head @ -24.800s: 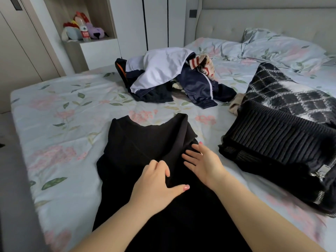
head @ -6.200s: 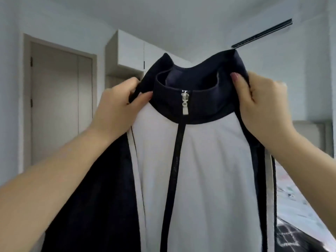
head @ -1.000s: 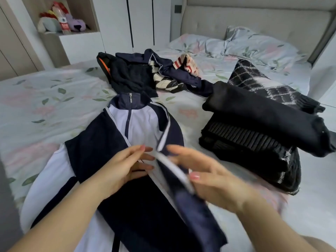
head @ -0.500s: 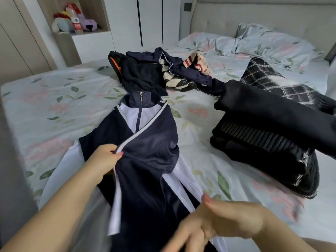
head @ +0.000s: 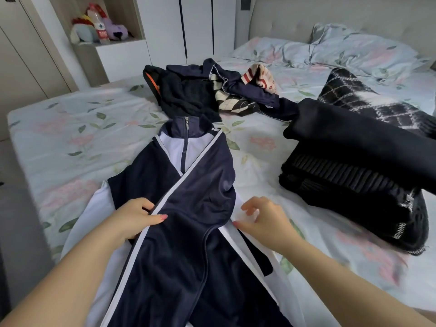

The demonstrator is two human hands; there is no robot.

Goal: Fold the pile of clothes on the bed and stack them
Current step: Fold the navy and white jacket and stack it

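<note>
A navy and white zip jacket (head: 195,199) lies flat on the floral bed sheet (head: 70,142), collar away from me, its right sleeve folded across the front. My left hand (head: 134,218) pinches the white-striped edge of that folded sleeve. My right hand (head: 266,218) hovers at the jacket's right side with fingers spread, fingertips on the white panel. A loose pile of clothes (head: 212,93) sits beyond the collar. On the right stands a stack of folded dark garments (head: 354,166).
Pillows (head: 354,50) and a padded headboard (head: 330,15) are at the far right. A white wardrobe (head: 195,24) and a shelf with plush toys (head: 99,27) stand behind the bed. The bed's left edge drops to the floor (head: 14,208).
My right hand let go of the sleeve and rose to the jacket's right side. The folded sleeve now lies flatter across the front. My left hand stays on its edge.
</note>
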